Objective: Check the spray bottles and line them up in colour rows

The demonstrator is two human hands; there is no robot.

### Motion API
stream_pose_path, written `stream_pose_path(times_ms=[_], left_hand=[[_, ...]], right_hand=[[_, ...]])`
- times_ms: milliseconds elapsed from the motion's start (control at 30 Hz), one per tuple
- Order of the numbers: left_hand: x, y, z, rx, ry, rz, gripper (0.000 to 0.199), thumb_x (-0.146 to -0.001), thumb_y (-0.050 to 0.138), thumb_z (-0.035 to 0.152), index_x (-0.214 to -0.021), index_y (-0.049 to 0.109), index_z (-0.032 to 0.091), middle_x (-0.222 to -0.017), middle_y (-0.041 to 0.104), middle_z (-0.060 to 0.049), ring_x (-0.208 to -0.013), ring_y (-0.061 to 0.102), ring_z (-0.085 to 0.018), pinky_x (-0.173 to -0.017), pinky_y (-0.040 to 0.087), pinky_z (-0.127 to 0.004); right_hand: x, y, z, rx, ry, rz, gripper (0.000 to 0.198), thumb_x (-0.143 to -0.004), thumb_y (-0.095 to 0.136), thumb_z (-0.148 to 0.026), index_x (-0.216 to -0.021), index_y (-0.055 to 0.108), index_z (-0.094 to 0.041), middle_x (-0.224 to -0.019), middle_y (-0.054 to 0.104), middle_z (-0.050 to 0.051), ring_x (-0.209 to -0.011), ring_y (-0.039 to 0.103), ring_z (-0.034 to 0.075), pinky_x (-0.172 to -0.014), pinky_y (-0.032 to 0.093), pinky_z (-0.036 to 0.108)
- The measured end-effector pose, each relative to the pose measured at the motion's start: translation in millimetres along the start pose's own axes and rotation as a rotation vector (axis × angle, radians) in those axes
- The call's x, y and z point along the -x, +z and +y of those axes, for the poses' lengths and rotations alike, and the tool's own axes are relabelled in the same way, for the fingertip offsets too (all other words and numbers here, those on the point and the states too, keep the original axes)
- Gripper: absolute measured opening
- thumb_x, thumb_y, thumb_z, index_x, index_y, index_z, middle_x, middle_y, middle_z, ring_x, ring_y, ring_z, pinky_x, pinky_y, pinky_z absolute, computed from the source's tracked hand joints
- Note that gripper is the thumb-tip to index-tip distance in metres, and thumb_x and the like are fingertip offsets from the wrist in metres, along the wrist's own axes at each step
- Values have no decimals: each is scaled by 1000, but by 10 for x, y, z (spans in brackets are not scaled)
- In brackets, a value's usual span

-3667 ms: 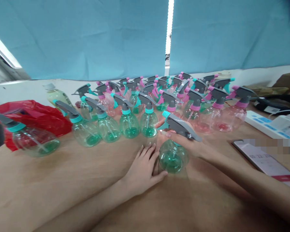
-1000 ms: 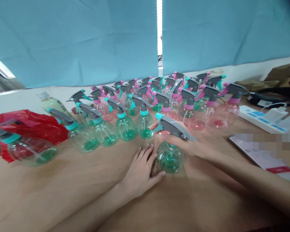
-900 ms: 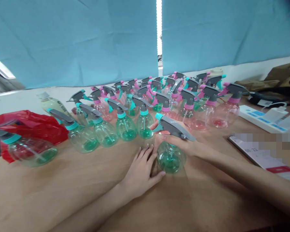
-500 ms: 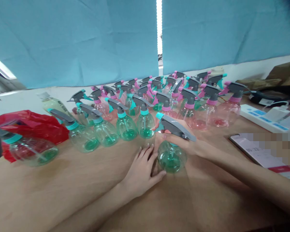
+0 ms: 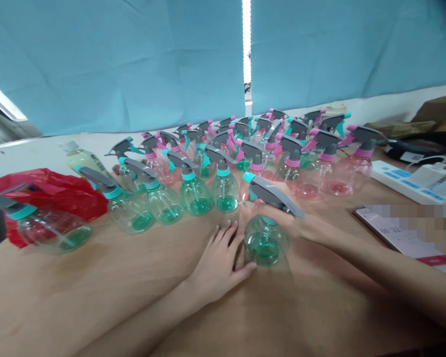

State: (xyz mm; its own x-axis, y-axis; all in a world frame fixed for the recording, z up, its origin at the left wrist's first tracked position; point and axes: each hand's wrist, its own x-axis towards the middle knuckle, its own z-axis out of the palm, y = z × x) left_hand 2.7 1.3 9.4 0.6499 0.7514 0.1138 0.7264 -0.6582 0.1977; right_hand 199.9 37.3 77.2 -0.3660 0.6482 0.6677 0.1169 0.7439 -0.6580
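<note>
In front of me stands a clear green spray bottle with a grey head and a turquoise nozzle pointing left. My right hand is wrapped round its neck and trigger; the gray lever partly hides the fingers. To its left, my left hand lies flat on the wooden table, fingers apart, the thumb close to the bottle's base. Just beyond my hands is a row of green spray bottles, the nearest being an upright one with a turquoise collar.
Several pink-collared spray bottles and green ones crowd the back. At left are a red plastic bag, a pale capped bottle and another spray bottle. A white power strip and a phone lie at right.
The fingers of my right hand have drawn in, and the trigger sits closer to the neck. My left hand keeps its place. The view has shifted very slightly.
</note>
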Motion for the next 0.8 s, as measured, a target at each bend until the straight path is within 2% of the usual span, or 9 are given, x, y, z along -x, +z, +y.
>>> stream_pose_path(times_ms=[133, 333, 467, 567, 700, 800], left_hand=[[2, -4, 3, -8, 0, -7, 62, -90, 56, 53, -136, 44, 13, -149, 38, -19, -138, 33, -34, -113, 23, -55], [11, 11, -3, -25, 1, -1, 63, -91, 54, 54, -137, 43, 12, -149, 37, -18, -138, 33, -34, -112, 24, -55], [8, 13, -8, -19, 3, 0, 63, -91, 53, 54, -137, 43, 13, -149, 38, -18, -138, 33, -34, -112, 25, -55], [6, 0, -5, -13, -3, -10, 62, -91, 54, 54, -136, 45, 12, -149, 38, -19, -138, 33, -34, -112, 25, -56], [6, -6, -2, -10, -7, -17, 64, -91, 55, 53, -137, 43, 11, -150, 37, -19, -139, 32, -34, -112, 24, -55], [10, 6, -3, -13, -4, -10, 63, -91, 55, 53, -137, 43, 12, -150, 37, -19, -139, 32, -34, -112, 24, -55]], right_hand=[[2, -7, 3, -6, 5, 2, 8, -83, 53, -17, -77, 48, -21, -65, 45, -6, -54, 38, 7, -47, 30, 23], [28, -23, 1, 24, -6, -3, 16, -85, 53, -17, -74, 43, -22, -67, 45, -6, -57, 40, 8, -52, 36, 23], [66, -41, -27, 46, 57, 14, 5, -86, 54, -21, -85, 50, -24, -76, 53, -3, -65, 48, 11, -57, 41, 25], [78, -37, -30, -6, 83, 3, 14, -83, 55, -20, -94, 55, -27, -83, 58, -2, -67, 52, 14, -58, 43, 27], [67, -9, 5, -84, 74, -13, 19, -80, 55, -19, -94, 60, -29, -84, 59, -2, -55, 45, 12, -54, 42, 28], [63, 8, 36, -108, 78, -9, 23, -79, 55, -21, -99, 63, -28, -89, 62, 0, -58, 49, 12, -57, 45, 29]])
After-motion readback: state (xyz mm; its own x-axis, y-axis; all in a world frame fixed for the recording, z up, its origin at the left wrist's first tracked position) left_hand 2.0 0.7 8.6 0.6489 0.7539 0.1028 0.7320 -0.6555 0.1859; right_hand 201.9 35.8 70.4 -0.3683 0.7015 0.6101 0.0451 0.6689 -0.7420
